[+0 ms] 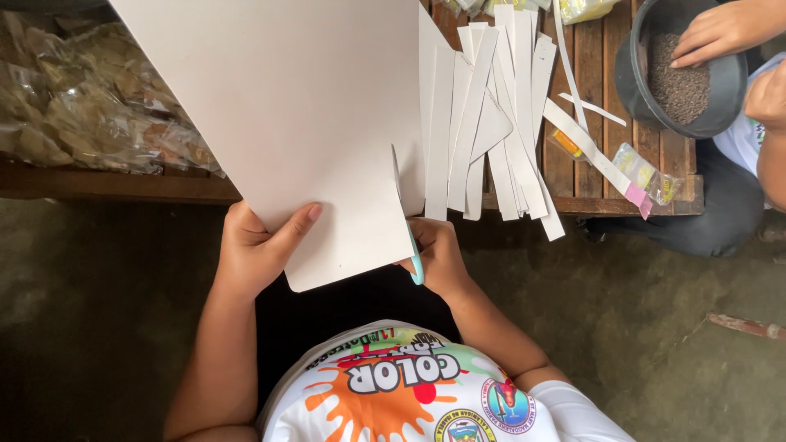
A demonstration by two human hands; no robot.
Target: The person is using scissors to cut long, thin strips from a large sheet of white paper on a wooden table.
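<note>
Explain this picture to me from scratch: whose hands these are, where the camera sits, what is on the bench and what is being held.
There is no machine here. The one picture comes from a camera worn on a person's head, looking down at their own two bare hands. The left hand grips the lower edge of a large white sheet of card. The right hand holds scissors with a light blue handle, the blades pushed into the sheet's edge along a started cut. Beyond the hands, a pile of cut white strips lies on a wooden slatted bench, with clear plastic bags at the left. At the top right a second person's hand reaches into a dark bowl of small dark grains.
</note>
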